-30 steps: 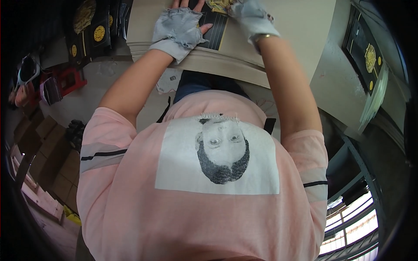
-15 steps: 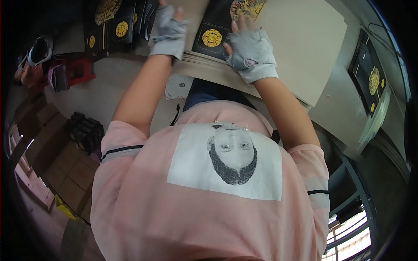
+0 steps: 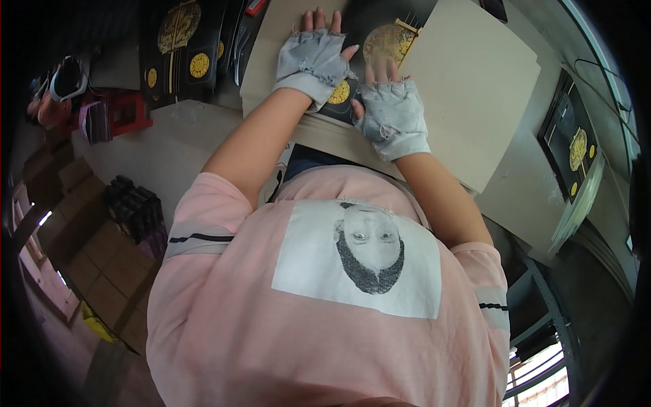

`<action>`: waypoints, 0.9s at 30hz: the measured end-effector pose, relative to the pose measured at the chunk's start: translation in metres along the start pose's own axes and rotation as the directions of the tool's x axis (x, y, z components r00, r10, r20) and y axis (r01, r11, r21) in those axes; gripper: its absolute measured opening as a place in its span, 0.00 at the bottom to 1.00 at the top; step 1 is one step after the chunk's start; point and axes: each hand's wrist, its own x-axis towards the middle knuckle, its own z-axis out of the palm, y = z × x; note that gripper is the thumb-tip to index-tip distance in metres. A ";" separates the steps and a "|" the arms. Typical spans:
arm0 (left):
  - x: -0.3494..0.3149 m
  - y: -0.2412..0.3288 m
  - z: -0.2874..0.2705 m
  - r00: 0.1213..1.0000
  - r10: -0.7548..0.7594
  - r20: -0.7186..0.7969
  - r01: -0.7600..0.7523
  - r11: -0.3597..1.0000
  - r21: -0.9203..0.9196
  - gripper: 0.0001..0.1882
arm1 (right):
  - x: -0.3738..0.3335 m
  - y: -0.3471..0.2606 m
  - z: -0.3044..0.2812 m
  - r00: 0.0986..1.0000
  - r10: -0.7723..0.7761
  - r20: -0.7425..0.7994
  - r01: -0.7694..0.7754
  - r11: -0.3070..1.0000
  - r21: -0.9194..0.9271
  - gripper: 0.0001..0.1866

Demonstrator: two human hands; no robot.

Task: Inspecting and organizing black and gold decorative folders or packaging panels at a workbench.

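A black printed sheet (image 3: 363, 17) with a gold round fan motif and a smaller gold medallion lies on a stack of pale grey boards (image 3: 475, 88) before me. My left hand (image 3: 313, 57), in a grey fingerless glove, rests flat along the sheet's left side, fingers stretched and thumb out. Flat on the sheet near the fan motif is my right hand (image 3: 390, 112), gloved alike, its fingertips somewhat blurred. Neither hand grips anything. The gloves and wrists cover parts of the sheet and its medallion.
More black and gold printed pieces (image 3: 176, 61) lie at the far left, and another black panel (image 3: 569, 136) is at the right. A red stool (image 3: 130, 114) stands to the left, with cartons (image 3: 102, 271) and a dark stack (image 3: 135, 210) lower down.
My left hand has moved right, from the boards' left edge onto the black sheet. My right hand has slid slightly toward me, staying on the sheet. The whole view has shifted a little.
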 end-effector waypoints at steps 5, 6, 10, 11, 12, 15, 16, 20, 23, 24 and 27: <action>0.082 0.010 -0.010 0.999 -0.003 0.033 0.001 0.998 0.060 0.41 | 0.002 -0.001 -0.005 0.998 0.020 0.058 -0.021 1.000 0.019 0.39; 0.101 0.010 -0.010 0.998 -0.017 0.061 0.013 0.999 0.053 0.41 | 0.002 -0.001 -0.005 0.998 0.024 0.066 -0.027 0.999 0.033 0.39; 0.180 0.011 -0.003 0.997 -0.063 0.048 0.064 0.997 -0.038 0.43 | 0.004 0.000 -0.009 0.994 0.036 0.101 -0.046 0.994 0.099 0.39; 0.200 0.011 0.000 0.997 -0.068 0.023 0.069 0.997 -0.037 0.43 | 0.005 0.000 -0.010 0.990 0.041 0.137 -0.055 0.993 0.102 0.39; 0.221 0.011 0.002 0.997 -0.073 -0.001 0.073 0.997 -0.036 0.43 | 0.006 0.001 -0.011 0.986 0.043 0.159 -0.061 0.992 0.109 0.38; 0.268 0.012 0.009 0.997 -0.065 -0.038 0.064 0.998 -0.010 0.42 | 0.008 0.002 -0.014 0.980 0.055 0.191 -0.084 0.986 0.146 0.38; 0.279 0.011 0.011 0.997 -0.066 -0.050 0.066 0.998 0.004 0.42 | 0.009 0.002 -0.014 0.979 0.060 0.194 -0.090 0.984 0.154 0.38; 0.292 0.011 0.016 0.988 0.022 -0.155 -0.017 0.999 0.031 0.44 | 0.009 0.000 -0.015 0.980 0.067 0.186 -0.092 0.987 0.133 0.38; 0.274 0.010 0.017 0.955 0.107 -0.278 -0.096 0.994 0.051 0.45 | 0.008 -0.001 -0.015 0.982 0.062 0.176 -0.082 0.991 0.105 0.38; 0.263 0.009 0.016 0.970 0.119 -0.214 -0.105 0.992 0.075 0.46 | 0.007 -0.001 -0.015 0.984 0.062 0.168 -0.079 0.992 0.096 0.38; 0.214 0.007 0.014 0.993 0.058 -0.102 -0.055 0.998 0.029 0.47 | 0.006 -0.001 -0.013 0.988 0.051 0.148 -0.061 0.996 0.062 0.38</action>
